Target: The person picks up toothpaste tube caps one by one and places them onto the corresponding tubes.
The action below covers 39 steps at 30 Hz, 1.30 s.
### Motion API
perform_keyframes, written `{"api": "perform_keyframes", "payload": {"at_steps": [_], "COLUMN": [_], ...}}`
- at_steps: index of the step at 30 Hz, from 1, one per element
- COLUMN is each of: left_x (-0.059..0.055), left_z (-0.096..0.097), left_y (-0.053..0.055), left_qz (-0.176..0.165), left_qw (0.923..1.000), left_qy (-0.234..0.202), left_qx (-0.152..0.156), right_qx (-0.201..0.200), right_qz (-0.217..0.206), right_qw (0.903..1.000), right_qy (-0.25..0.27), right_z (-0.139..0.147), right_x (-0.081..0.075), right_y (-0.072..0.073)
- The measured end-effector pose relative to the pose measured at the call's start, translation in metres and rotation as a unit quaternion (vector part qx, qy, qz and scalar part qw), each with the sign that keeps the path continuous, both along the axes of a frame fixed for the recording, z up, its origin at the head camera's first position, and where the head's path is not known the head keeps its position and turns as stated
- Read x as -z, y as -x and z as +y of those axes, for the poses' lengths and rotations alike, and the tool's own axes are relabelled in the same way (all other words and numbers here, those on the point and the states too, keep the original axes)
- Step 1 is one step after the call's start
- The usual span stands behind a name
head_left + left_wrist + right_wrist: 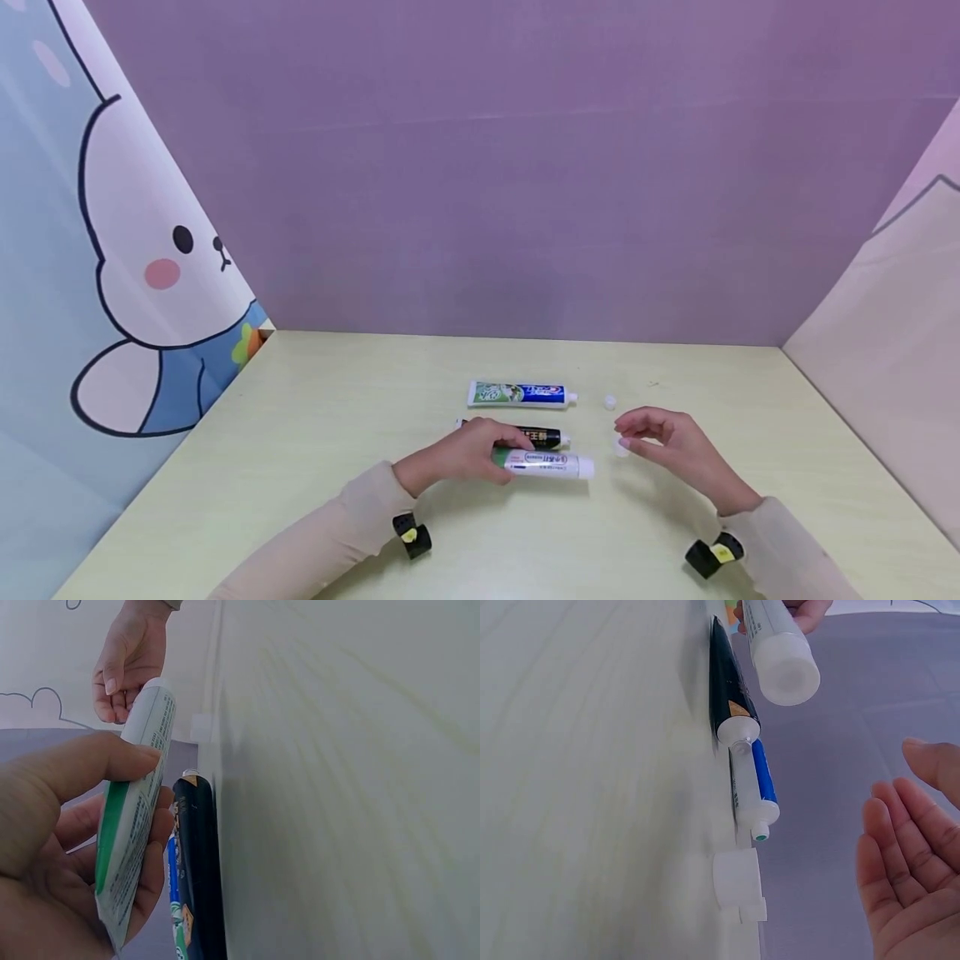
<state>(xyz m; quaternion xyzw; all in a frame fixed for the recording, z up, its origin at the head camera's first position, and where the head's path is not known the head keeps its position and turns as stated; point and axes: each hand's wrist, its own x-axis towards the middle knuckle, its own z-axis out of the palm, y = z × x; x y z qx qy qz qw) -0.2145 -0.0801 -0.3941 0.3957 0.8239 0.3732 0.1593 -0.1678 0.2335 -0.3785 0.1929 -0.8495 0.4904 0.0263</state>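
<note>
My left hand (pixel 474 452) grips a white toothpaste tube with a green end (pixel 547 464), thumb on one face and fingers round the other. Its white cap (pixel 787 671) is on, pointing right. Behind it lies a black toothpaste tube (pixel 731 690), partly hidden by the hand, its nozzle bare. Farther back is a blue and green toothpaste tube (pixel 519 394), also uncapped. My right hand (pixel 678 450) hovers with bent, relaxed fingers and nothing between them. Close by its fingertips stands a white cap (pixel 621 448); a second white cap (pixel 610 402) sits farther back.
The pale wooden table (pixel 360 383) carries all the tubes and caps. A purple backdrop (pixel 525 183) rises behind it. On the left hangs a cloth with a cartoon rabbit (pixel 172 242), and a pale cloth (pixel 892 350) borders the right side.
</note>
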Motion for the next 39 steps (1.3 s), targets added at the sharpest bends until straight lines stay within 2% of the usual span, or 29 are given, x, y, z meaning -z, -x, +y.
{"api": "perform_keyframes", "payload": {"at_steps": [7, 15, 19, 29, 39], "left_x": [0.002, 0.002, 0.001, 0.003, 0.005], "left_z": [0.001, 0.000, 0.000, 0.001, 0.005], "left_y": [0.001, 0.003, 0.003, 0.003, 0.004], "left_qz": [0.031, 0.022, 0.018, 0.015, 0.044], "left_qw": [0.9990, 0.9985, 0.9984, 0.9970, 0.9930], "left_qy": [0.033, 0.049, 0.054, 0.075, 0.106], "left_qx": [-0.001, 0.002, 0.004, -0.017, -0.025], "right_qx": [-0.002, -0.011, -0.009, 0.001, -0.008], "right_qz": [-0.008, -0.017, -0.035, -0.047, -0.038], "right_qw": [0.9999, 0.9998, 0.9993, 0.9989, 0.9992], "right_qy": [0.007, 0.002, 0.009, 0.007, 0.013], "right_z": [0.004, 0.009, 0.010, 0.011, 0.011], "right_x": [0.006, 0.008, 0.009, 0.012, 0.016], "right_y": [0.003, 0.007, 0.009, 0.013, 0.012]}}
